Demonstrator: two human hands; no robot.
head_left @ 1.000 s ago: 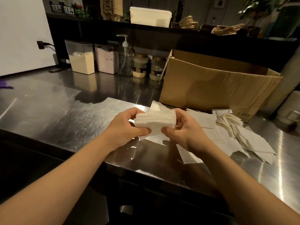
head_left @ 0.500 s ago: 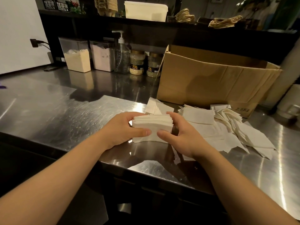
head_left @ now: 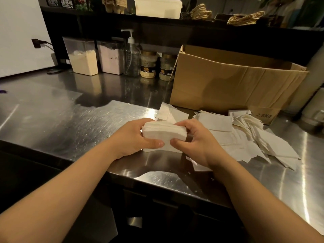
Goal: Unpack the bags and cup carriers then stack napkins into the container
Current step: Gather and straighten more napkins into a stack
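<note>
One head-worn view looks forward and down (close, wide-angle) across the steel counter (head_left: 52, 123).

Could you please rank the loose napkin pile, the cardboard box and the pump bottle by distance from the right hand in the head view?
From the right hand:
1. Loose napkin pile, just right of it.
2. Cardboard box, behind, to the right.
3. Pump bottle, far back left.

Two bare forearms enter from the lower corners of the frame, uncovered from frame edge to wrist. Left hand (head_left: 130, 139) and right hand (head_left: 196, 142): both bare. Short, unpainted nail on the left thumb. Fingers (head_left: 190, 126) of the right hand plain, without marks. Rest of the person lies outside the view.
</note>
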